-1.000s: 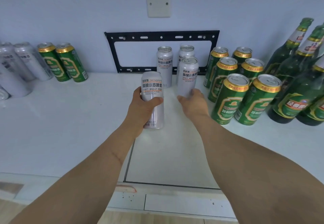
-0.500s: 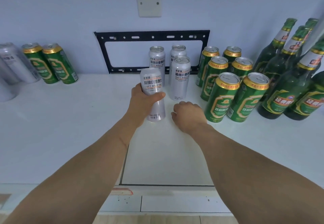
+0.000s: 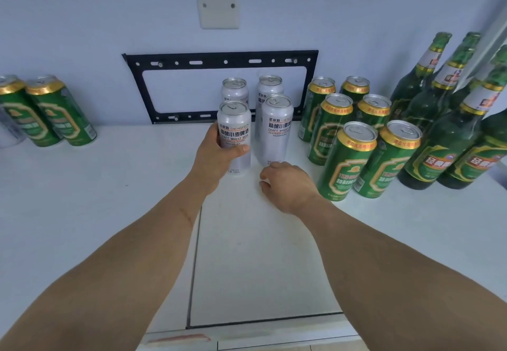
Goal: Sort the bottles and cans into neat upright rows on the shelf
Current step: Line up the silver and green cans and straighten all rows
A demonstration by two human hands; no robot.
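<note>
My left hand [image 3: 216, 155] grips a silver wheat-beer can [image 3: 234, 128], upright on the white shelf [image 3: 109, 199], beside another silver can [image 3: 276, 128]. Two more silver cans [image 3: 235, 88] stand behind them by the wall. My right hand [image 3: 288, 183] hovers just in front of the right silver can with fingers loosely curled, holding nothing. To the right stand several green cans [image 3: 354, 158] in rows, then several green glass bottles [image 3: 444, 136].
Two green cans [image 3: 57, 112] stand at the far left with a silver can partly cut off by the frame. A black wall bracket [image 3: 219, 62] is fixed behind the silver cans. A seam [image 3: 194, 254] runs down the shelf toward its front edge.
My left hand carried the silver can forward and set it upright beside the front silver can. My right hand let go of that can and drew back, fingers curling.
</note>
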